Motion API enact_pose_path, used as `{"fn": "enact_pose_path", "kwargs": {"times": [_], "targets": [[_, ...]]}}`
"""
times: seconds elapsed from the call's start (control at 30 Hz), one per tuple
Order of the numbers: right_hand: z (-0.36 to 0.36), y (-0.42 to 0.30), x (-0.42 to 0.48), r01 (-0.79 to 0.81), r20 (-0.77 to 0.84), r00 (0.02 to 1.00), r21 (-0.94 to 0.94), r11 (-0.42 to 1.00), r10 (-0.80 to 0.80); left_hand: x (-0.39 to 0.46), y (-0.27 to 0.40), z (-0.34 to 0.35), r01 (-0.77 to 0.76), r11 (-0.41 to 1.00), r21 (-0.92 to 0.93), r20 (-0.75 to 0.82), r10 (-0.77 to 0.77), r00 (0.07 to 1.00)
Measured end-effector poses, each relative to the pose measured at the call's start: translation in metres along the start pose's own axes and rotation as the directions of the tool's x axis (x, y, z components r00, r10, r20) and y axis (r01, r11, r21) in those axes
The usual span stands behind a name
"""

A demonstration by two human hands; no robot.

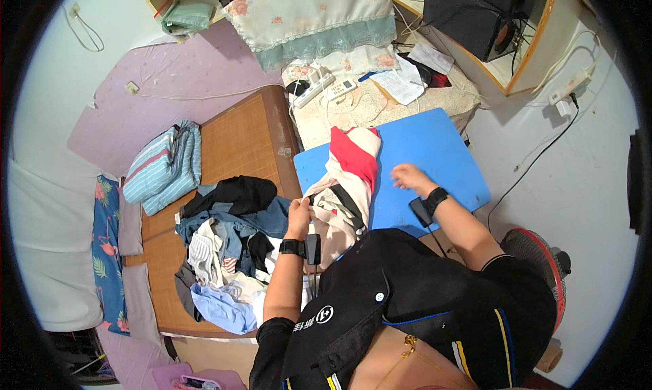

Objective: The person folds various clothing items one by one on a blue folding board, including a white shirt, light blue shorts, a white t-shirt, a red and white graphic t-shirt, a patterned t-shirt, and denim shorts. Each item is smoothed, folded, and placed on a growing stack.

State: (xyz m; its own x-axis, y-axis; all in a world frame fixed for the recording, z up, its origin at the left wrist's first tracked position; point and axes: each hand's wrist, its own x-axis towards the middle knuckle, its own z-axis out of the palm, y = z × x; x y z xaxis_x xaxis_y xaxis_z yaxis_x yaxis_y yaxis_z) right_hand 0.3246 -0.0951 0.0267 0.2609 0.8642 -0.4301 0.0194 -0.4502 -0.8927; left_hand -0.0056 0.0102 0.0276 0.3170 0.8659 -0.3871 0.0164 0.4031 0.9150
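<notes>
A cream garment (333,181) with a red panel and dark stripes lies bunched lengthwise over the left part of a blue tabletop (423,150). My left hand (299,217) grips the garment's left edge, thumb and fingers pinched together on the cloth. To the right of the garment, my right hand (409,179) hovers over the blue surface with fingers curled. It is apart from the cloth, and whether the fingers touch one another is too small to tell. Both wrists wear black straps with small boxes.
Left of the table, a heap of mixed clothes (229,242) lies on a bed with a brown woven mat (239,130). A folded striped quilt (165,166) rests further back. Power strips (314,90) and papers (402,84) lie beyond the table. An electric fan (540,268) stands at right.
</notes>
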Motion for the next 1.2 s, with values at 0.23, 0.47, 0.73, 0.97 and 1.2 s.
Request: {"fn": "enact_pose_path", "kwargs": {"times": [0.23,0.47,0.73,0.97,1.2], "targets": [[0.054,0.013,0.030,-0.028,0.075,0.996,-0.156,0.987,0.040,-0.004,-0.008,0.011,-0.042,0.998,-0.041,0.024,0.043,0.999],[-0.032,-0.046,0.038,0.064,-0.208,0.971,-0.242,0.968,-0.116,-0.017,-0.024,-0.009,-0.053,0.999,0.000,-0.197,0.052,0.979],[-0.021,-0.003,0.053,0.180,-0.193,0.953,-0.266,0.947,-0.235,-0.013,-0.025,-0.007,-0.074,0.997,-0.013,-0.173,0.071,0.982],[0.020,0.014,-0.002,-0.385,-0.099,0.922,-0.125,0.915,0.374,-0.004,-0.051,-0.037,0.071,0.990,0.125,-0.175,-0.048,0.983],[0.032,0.039,-0.002,-0.285,0.074,0.958,0.230,0.930,0.276,-0.022,-0.035,-0.021,0.248,0.966,-0.076,-0.129,-0.256,0.958]]}}
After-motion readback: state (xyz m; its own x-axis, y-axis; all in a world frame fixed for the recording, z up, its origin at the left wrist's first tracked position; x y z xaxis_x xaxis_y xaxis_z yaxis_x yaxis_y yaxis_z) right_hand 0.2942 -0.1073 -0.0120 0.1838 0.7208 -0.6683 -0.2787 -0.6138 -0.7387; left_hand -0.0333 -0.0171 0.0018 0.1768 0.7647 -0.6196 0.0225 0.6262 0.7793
